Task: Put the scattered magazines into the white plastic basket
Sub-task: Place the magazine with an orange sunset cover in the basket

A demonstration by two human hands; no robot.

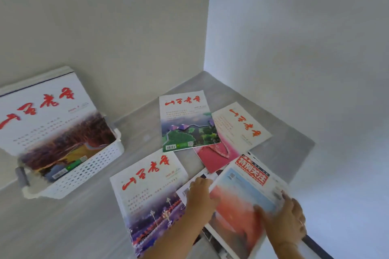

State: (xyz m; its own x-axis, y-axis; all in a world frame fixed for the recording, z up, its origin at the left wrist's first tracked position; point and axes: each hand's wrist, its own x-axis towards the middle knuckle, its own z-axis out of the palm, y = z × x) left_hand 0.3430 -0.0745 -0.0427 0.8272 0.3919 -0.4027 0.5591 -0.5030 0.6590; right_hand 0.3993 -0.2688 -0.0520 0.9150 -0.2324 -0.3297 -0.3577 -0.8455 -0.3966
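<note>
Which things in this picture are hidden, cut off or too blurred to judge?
- Papers under the held magazine: head view, covered by it and both hands.
- Pink magazine: partly covered by the green magazine.
- Basket contents: top magazine hides whatever is below; left side cut by the frame edge.
- Right hand grip: motion blur.
- Small cover print: too small.

Two plain white walls (105, 17) meet in a corner beyond the grip; grey floor (84, 227), possibly concrete; bluish light right.
</note>
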